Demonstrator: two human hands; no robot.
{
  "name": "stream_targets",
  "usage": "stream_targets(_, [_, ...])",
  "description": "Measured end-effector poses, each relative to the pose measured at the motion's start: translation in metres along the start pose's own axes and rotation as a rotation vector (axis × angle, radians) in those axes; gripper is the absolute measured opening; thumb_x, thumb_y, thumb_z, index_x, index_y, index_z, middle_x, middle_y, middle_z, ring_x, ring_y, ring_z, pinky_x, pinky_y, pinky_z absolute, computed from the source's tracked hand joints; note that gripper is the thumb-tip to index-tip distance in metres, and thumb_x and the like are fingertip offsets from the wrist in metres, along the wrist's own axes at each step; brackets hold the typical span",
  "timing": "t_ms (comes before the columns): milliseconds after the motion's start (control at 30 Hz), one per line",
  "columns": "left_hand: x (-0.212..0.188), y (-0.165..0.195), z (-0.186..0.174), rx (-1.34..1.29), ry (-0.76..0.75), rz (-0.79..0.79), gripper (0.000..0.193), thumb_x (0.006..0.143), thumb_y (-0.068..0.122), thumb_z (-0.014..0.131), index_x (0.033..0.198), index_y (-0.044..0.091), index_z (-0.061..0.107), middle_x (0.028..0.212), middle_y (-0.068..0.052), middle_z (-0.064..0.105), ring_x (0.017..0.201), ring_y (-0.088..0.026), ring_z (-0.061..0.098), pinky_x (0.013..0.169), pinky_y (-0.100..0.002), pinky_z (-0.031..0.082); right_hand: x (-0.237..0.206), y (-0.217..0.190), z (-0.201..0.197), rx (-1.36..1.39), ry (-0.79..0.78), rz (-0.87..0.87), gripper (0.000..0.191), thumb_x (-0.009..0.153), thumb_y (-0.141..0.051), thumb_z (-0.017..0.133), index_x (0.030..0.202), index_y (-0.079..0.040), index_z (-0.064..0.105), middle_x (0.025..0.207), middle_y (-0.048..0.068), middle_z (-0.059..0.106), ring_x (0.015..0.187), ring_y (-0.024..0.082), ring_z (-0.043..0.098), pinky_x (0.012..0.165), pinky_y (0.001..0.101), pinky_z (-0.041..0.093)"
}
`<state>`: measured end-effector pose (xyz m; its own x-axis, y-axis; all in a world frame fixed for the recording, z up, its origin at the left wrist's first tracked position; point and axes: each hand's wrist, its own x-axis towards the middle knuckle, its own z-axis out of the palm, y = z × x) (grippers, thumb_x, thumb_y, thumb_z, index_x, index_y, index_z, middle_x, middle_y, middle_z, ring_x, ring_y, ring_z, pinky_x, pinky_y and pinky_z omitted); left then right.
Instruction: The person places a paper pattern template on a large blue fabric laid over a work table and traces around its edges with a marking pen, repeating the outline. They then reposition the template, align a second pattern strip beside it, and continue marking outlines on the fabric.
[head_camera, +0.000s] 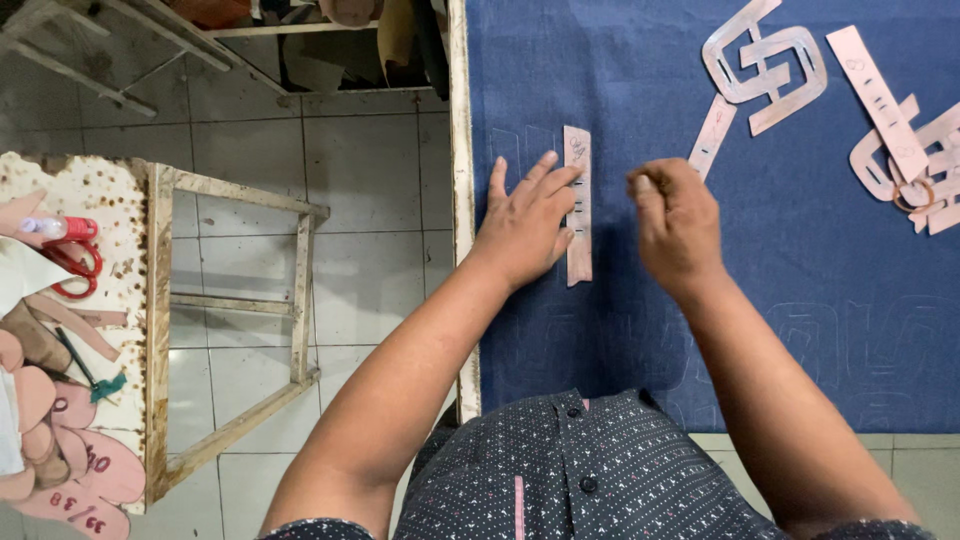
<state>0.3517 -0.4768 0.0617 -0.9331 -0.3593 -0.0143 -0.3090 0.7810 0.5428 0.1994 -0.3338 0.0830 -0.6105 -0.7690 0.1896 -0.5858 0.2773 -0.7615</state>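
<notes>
A long narrow pink card pattern strip (578, 150) lies upright on dark blue fabric (760, 270) spread over a table. My left hand (525, 225) lies flat with fingers spread, pressing on the strip's left edge. My right hand (675, 225) hovers just right of the strip with fingers curled in a pinch; whatever small thing it may hold is hidden. Faint outlines are traced on the fabric near both hands.
More pink card templates lie at the far right: buckle-shaped pieces (765, 60), a strip (712, 135) and a pile (905, 150). A rusty side table (100, 190) at the left carries red scissors (75, 265) and pink sole shapes (70, 470). Tiled floor lies between.
</notes>
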Motion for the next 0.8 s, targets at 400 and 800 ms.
stream_targets(400, [-0.019,0.009,0.017,0.088,0.025,0.031,0.077,0.081,0.04,0.077,0.148,0.014,0.05,0.163,-0.003,0.034,0.155,-0.025,0.024,0.122,-0.068,0.009,-0.031,0.034,-0.068,-0.6,-0.194,0.19,0.05,0.091,-0.029,0.079,0.139,-0.019,0.07,0.124,0.016,0.06,0.1,0.032,0.067,0.083,0.0431,0.055])
stream_targets(800, [-0.015,0.012,0.027,-0.02,0.081,0.046,0.076,0.085,0.047,0.075,0.151,0.017,0.05,0.162,0.001,0.04,0.156,-0.022,0.027,0.127,-0.062,0.006,-0.042,-0.001,-0.028,-0.335,-0.398,0.111,0.058,0.086,-0.027,0.078,0.143,-0.022,0.063,0.119,0.011,0.062,0.094,0.029,0.067,0.078,0.0414,0.055])
